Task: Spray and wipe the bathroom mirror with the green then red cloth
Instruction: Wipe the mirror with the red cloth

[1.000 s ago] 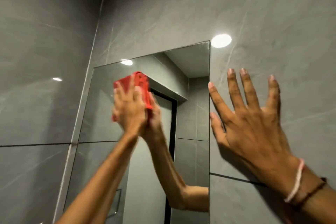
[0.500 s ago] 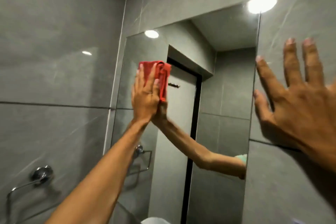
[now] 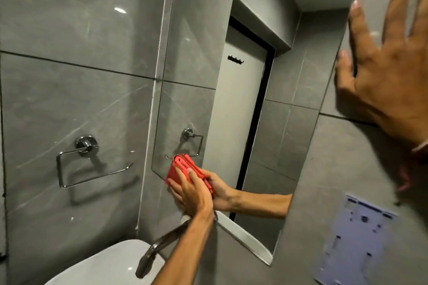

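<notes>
The tall frameless wall mirror (image 3: 234, 81) lies bare across its upper and middle glass, free for passing. At its lower left corner the left hand (image 3: 192, 194) presses a folded red cloth (image 3: 183, 170). Just below, a curved chrome tap (image 3: 159, 247) over the white basin (image 3: 104, 264) crowds the way. The right hand (image 3: 389, 69) is spread on the grey tile (image 3: 335, 192) beside the mirror's right edge.

Right hand (image 3: 391, 71) cut off, blurred.
</notes>
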